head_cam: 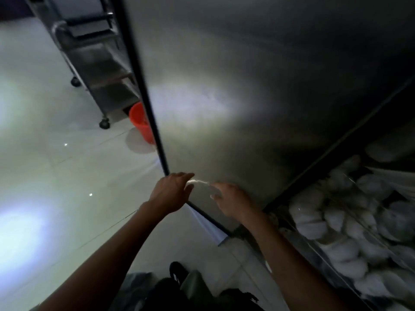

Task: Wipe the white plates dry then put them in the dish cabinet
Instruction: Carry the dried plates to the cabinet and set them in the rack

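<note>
From the head camera, looking down: I'm crouched low in front of the big brushed stainless-steel cabinet door (247, 97), and both my arms are stretched out to its lower corner. My judgement is that I'm working the door along its track, either opening up or closing off the shelf beside it, which is why both hands sit right at that bottom edge and not on any dish

My left hand (168, 194) lies over the door's lower left corner, fingers fairly straight and spread, the fingertips reaching past the dark edge strip onto the metal face. It looks like a push or a steadying touch, not a curl around anything. Between the two hands there's a small pale, bright streak on the door; it's blurred, so I can't tell whether it's a bit of cloth, a handle or only glare

My right hand (231, 200) is just beside it on the door face, fingers bent a little and pressing toward the metal. Whether it pinches that pale thing, I can't tell. It holds no plate, that much is plain

The stacked white round plates (336, 239) are off to my right, on the open cabinet shelf, piled edge against edge in rows, well apart from both hands. So they sit in the dish cabinet already, and I'd say this is the tail of a putting-away step

Out on the pale tiled floor (56, 176) to the left stand a wheeled steel trolley (98, 70) and an orange plastic bucket (141, 122), half hidden behind the door's edge
</note>
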The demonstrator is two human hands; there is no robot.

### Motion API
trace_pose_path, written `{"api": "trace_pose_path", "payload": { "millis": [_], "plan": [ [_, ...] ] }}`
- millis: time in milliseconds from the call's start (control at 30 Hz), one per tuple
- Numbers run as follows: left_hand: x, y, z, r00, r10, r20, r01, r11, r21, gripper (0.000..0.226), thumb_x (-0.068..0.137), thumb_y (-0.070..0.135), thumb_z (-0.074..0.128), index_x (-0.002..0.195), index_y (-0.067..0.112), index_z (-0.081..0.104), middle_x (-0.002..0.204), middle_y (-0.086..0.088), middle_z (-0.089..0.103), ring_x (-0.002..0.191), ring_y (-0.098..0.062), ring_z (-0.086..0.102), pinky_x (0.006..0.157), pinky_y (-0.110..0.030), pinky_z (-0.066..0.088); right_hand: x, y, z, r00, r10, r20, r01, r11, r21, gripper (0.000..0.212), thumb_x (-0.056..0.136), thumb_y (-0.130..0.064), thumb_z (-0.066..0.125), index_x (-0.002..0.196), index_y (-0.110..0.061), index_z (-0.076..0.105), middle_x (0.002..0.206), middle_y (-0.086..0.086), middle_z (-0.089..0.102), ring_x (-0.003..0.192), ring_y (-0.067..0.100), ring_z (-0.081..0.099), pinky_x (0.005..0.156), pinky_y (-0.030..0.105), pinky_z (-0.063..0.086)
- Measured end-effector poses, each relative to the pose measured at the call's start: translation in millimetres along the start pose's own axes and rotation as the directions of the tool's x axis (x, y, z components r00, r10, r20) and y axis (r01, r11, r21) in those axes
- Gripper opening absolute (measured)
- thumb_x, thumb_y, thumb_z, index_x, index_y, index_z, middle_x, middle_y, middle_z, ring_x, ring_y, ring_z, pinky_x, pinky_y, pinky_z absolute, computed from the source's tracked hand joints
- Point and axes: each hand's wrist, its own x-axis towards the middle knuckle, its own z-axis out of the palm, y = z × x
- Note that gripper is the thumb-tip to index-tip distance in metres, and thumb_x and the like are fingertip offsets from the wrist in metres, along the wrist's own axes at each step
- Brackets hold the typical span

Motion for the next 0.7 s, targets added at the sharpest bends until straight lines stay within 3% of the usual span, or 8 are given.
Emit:
{"api": "trace_pose_path", "payload": {
  "millis": [133, 333, 467, 700],
  "plan": [
    [-2.6, -65.7, -21.1, 0.990, -0.127, -0.061, 0.125, 0.992, -0.030, 0.042, 0.100, 0.038, 0.049, 0.140, 0.028, 0.052, 0.134, 0.002, 0.063, 0.118, -0.026, 0.059, 0.088, -0.038, 0.050, 58.0, -53.4, 10.3, 0.993, -0.104, 0.051, 0.108, 0.991, -0.084, 0.032, 0.098, -0.025, 0.057, 0.128, -0.016, 0.061, 0.125, 0.008, 0.066, 0.114, 0.027, 0.062, 0.096, 0.039, 0.052],
    [-23.6, -146.7, -46.4, 0.938, -0.332, -0.100, 0.325, 0.942, -0.079, 0.044, 0.101, 0.039, 0.048, 0.144, 0.028, 0.050, 0.137, 0.001, 0.060, 0.122, -0.026, 0.057, 0.091, -0.038, 0.050, 126.9, -136.4, 34.0, 0.957, -0.220, 0.189, 0.258, 0.942, -0.212, 0.041, 0.099, -0.024, 0.052, 0.140, -0.020, 0.056, 0.140, 0.008, 0.058, 0.125, 0.030, 0.055, 0.104, 0.039, 0.046],
    [-38.3, -194.4, -54.7, 0.874, -0.468, -0.131, 0.453, 0.882, -0.127, 0.045, 0.101, 0.039, 0.048, 0.144, 0.027, 0.049, 0.137, 0.002, 0.060, 0.122, -0.024, 0.056, 0.091, -0.036, 0.049, 168.6, -184.7, 57.5, 0.915, -0.296, 0.276, 0.361, 0.905, -0.227, 0.043, 0.100, -0.025, 0.051, 0.142, -0.022, 0.053, 0.143, 0.006, 0.056, 0.126, 0.028, 0.054, 0.105, 0.038, 0.045],
    [-44.3, -291.4, -71.8, 0.726, -0.676, -0.128, 0.657, 0.736, -0.162, 0.046, 0.102, 0.038, 0.046, 0.146, 0.026, 0.046, 0.141, 0.003, 0.057, 0.125, -0.023, 0.054, 0.095, -0.037, 0.048, 263.6, -265.9, 105.5, 0.775, -0.448, 0.446, 0.582, 0.781, -0.227, 0.047, 0.101, -0.024, 0.051, 0.148, -0.023, 0.046, 0.150, 0.004, 0.050, 0.133, 0.026, 0.048, 0.111, 0.040, 0.039]
  ]
}}
